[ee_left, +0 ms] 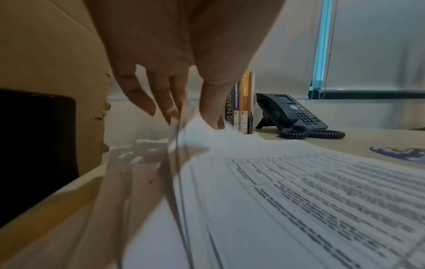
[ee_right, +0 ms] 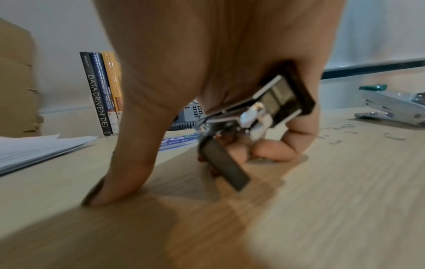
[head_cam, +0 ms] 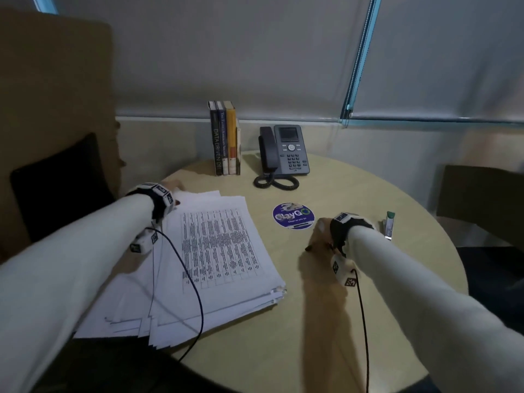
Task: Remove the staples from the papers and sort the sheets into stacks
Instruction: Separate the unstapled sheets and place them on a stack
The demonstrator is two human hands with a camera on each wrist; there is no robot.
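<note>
A thick, fanned stack of printed papers [head_cam: 221, 251] lies on the left of the round table [head_cam: 312, 321]. My left hand [head_cam: 173, 191] is at the stack's far left corner. In the left wrist view, thumb and fingers [ee_left: 170, 109] pinch the raised corner of the top sheets [ee_left: 299, 200]. My right hand [head_cam: 320, 236] rests on the bare table right of the stack, apart from the papers. Its curled fingers hold a black and metal staple remover [ee_right: 271, 102], and the thumb [ee_right: 128, 163] presses on the tabletop.
A silver stapler [head_cam: 389, 225] lies right of my right hand, with loose pulled staples [ee_right: 333, 134] scattered beside it. A round blue sticker [head_cam: 293, 216], a desk phone [head_cam: 286, 150] and upright books [head_cam: 225, 137] stand further back. Chairs [head_cam: 56, 188] flank the table.
</note>
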